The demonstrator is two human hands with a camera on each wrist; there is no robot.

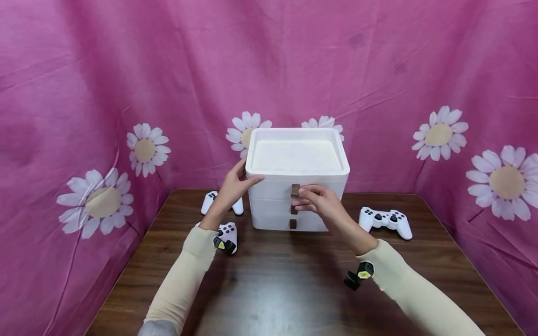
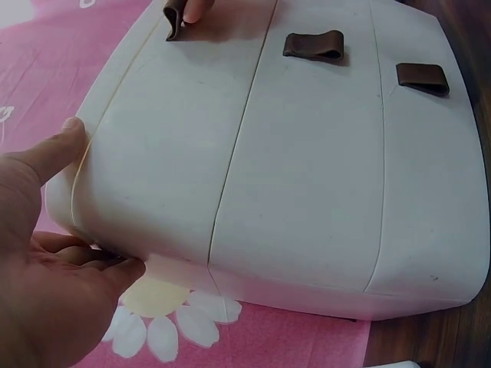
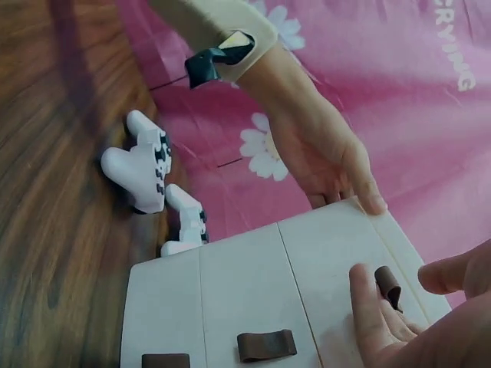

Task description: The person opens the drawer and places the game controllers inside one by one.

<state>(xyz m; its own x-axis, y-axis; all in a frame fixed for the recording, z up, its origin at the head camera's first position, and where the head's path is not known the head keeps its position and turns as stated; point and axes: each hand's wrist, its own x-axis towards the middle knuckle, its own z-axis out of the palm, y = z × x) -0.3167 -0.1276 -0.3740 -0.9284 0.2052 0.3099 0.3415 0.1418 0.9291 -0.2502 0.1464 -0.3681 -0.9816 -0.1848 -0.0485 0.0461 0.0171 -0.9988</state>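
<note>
A white three-drawer box (image 1: 269,212) with a shallow tray top (image 1: 298,156) stands on the table. Brown loop pulls mark its drawers: top (image 1: 295,190), middle (image 2: 314,46) and bottom (image 1: 293,224). My left hand (image 1: 232,186) holds the box's upper left corner, its thumb (image 2: 57,152) on the front edge and its fingers (image 2: 92,261) against the side. At the top pull (image 3: 388,287), my right hand (image 1: 321,200) has its index finger beside the loop, while the thumb (image 3: 446,274) stands apart from it. All the drawers look closed.
Two white game controllers lie left of the box, one farther back (image 1: 208,201) and one nearer (image 1: 229,233), partly behind my left forearm. Another white controller (image 1: 385,221) lies to the right. A pink flowered cloth (image 1: 294,60) surrounds the brown wooden table (image 1: 269,289).
</note>
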